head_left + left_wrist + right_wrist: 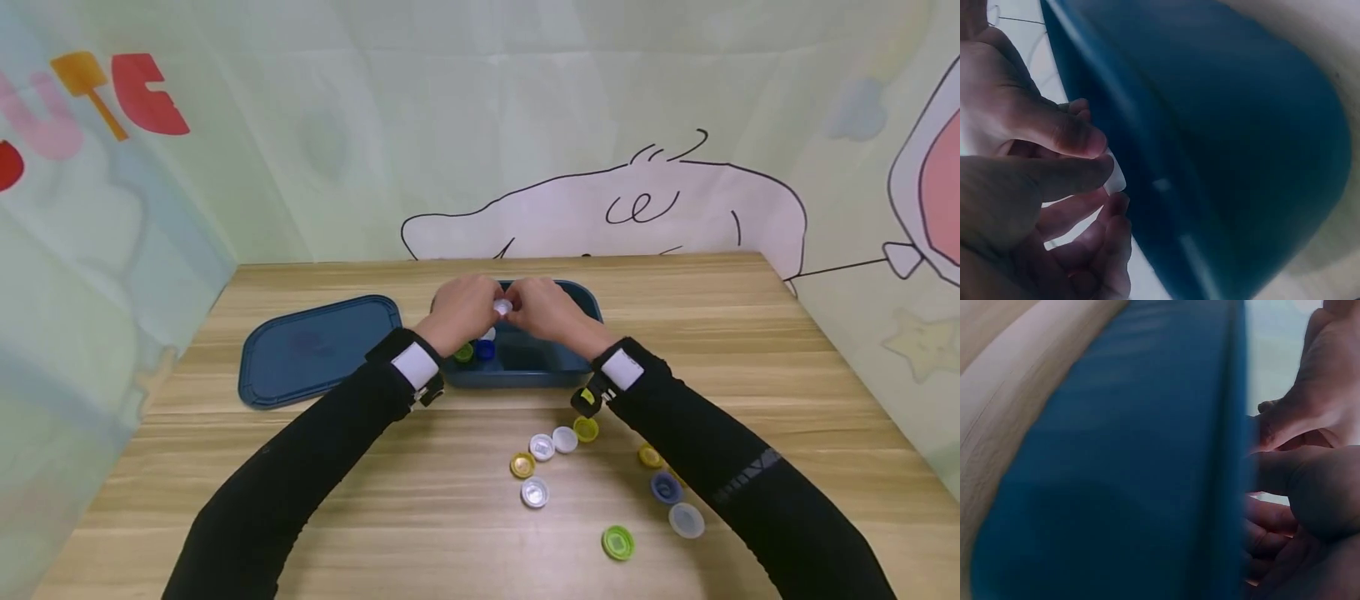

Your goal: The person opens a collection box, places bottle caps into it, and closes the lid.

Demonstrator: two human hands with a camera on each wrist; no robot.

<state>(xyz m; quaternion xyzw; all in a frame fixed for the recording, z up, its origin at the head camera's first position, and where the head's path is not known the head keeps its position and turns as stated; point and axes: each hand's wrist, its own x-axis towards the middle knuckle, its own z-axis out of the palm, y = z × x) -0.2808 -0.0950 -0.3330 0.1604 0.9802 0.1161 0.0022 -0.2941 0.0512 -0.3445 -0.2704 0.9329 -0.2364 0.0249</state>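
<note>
Over the blue box (pixel 517 380), both hands meet at a small white bottle cap (pixel 503 307). My left hand (pixel 467 304) pinches it from the left, and my right hand (pixel 546 308) pinches it from the right. Up close in the left wrist view, the white cap (pixel 1115 178) shows at the thumb tips, beside the box wall (pixel 1260 125). The right wrist view has the box wall (pixel 1116 456) hiding the fingertips and the cap. Inside the box at its left lie a green cap (pixel 464 353), a blue cap (pixel 485 349) and a white one (pixel 489 334).
A blue lid (pixel 318 350) lies flat left of the box. Loose caps are scattered in front of it on the wooden table (pixel 390 517): white (pixel 535 492), yellow (pixel 586 429), green (pixel 618 542), blue (pixel 666 487) and others, some beneath the right forearm. A printed cloth (pixel 337 150) hangs behind.
</note>
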